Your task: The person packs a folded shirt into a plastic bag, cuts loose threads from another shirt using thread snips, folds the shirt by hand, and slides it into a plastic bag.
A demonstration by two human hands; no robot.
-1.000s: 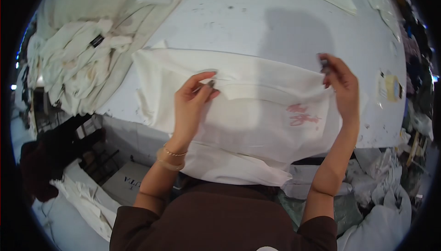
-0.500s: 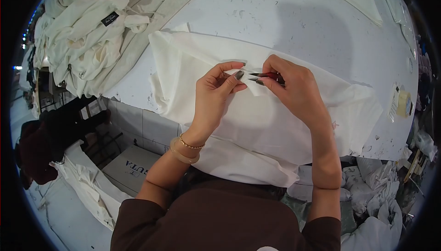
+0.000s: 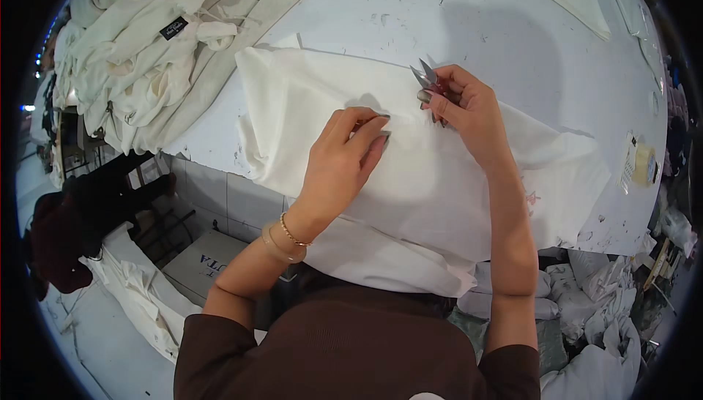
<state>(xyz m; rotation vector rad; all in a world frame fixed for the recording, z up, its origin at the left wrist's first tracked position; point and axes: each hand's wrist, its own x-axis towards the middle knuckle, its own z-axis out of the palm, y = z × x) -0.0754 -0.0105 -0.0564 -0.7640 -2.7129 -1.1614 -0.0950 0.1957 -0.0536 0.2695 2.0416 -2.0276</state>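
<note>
The right hand (image 3: 472, 116) grips spread snips (image 3: 430, 82); the left hand (image 3: 335, 162) half-curls over the cloth (image 3: 417, 180), any hold unclear from here.

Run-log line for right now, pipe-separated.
right hand: holds red-handled snips, blades parted | left hand: fingertips apart, over white cloth | cloth: on table | cream fabric pile: left of cloth

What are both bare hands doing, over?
Right hand: gripping red-handled metal snips, blades parted. Left hand: partly open at white fabric with pink marks. Nothing visibly blocking either.
</note>
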